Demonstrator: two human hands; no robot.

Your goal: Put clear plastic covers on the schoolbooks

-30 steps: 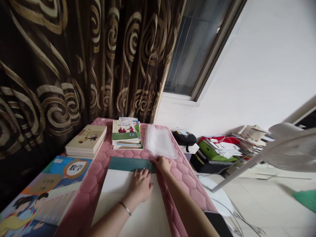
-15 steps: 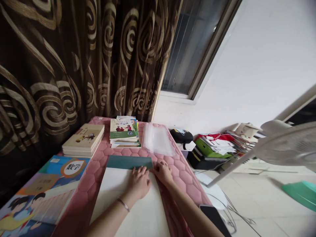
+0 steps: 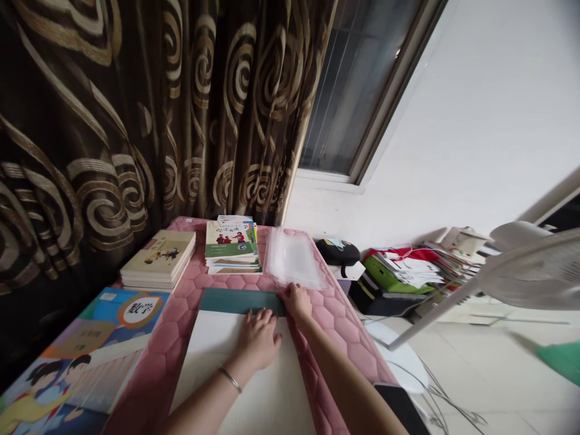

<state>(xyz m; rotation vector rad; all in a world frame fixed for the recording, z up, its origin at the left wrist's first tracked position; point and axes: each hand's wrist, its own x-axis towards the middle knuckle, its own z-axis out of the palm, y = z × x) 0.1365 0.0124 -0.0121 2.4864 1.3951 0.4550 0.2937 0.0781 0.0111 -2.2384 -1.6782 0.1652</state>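
Observation:
A large book (image 3: 212, 356) with a white surface and a dark green band (image 3: 240, 300) along its far end lies in front of me. My left hand (image 3: 260, 338), a thin bracelet on its wrist, rests flat on the white part with fingers spread, their tips at the green band. At the far right corner of that band, my right hand (image 3: 296, 301) has its fingers bent and pressed together on the edge. Its fingertips are partly hidden. Beyond them lies a pile of clear plastic covers (image 3: 294, 260).
The pink quilted surface (image 3: 181, 314) holds a blue maths book (image 3: 95, 344) at left, a stack of beige books (image 3: 158, 257) and a pile of booklets (image 3: 232, 244). To the right are a white fan (image 3: 534, 266), cables, bags and papers. A patterned curtain (image 3: 217, 109) hangs behind.
My right hand has slid forward along the book's right edge to the corner of the green band. The left hand stays flat on the book. The view has shifted slightly.

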